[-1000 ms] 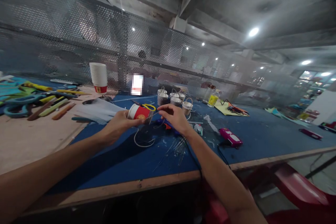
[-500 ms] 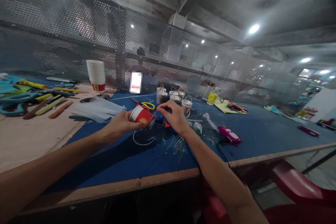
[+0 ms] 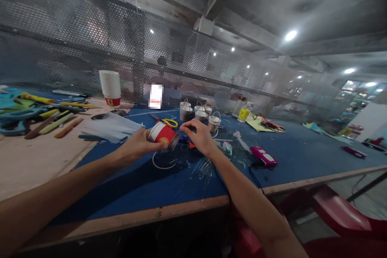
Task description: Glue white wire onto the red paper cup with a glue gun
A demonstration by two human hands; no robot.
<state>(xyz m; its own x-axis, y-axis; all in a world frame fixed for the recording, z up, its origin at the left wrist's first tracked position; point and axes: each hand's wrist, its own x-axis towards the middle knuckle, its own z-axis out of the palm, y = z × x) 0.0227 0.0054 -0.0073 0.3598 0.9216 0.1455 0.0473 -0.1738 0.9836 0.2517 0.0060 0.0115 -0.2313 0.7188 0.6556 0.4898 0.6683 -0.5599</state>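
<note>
My left hand (image 3: 140, 141) is wrapped round a red and white paper cup (image 3: 165, 134), which lies tilted on its side above the table. A greyish band circles the cup's right end, facing my right hand. Thumb and index finger of my right hand (image 3: 198, 135) are brought together just right of that end, apart from the cup; whatever they pinch is too thin to make out. Below lie a loop of pale cord (image 3: 163, 167) and a bundle of thin wire-like strands (image 3: 206, 169). Yellow-handled scissors (image 3: 169, 122) rest behind the cup.
Several small cups with looped handles (image 3: 200, 113) stand behind my hands. A stack of paper cups (image 3: 110, 86), white strips (image 3: 113, 124) and craft tools (image 3: 57, 123) are on the left. A magenta device (image 3: 263, 157) and a yellow-labelled bottle (image 3: 244, 112) lie rightward. Perforated metal panels rise behind.
My right fingertips have drawn slightly away from the cup's end, where a thin strand showed between them. The cup stays in my left hand, almost in the same place.
</note>
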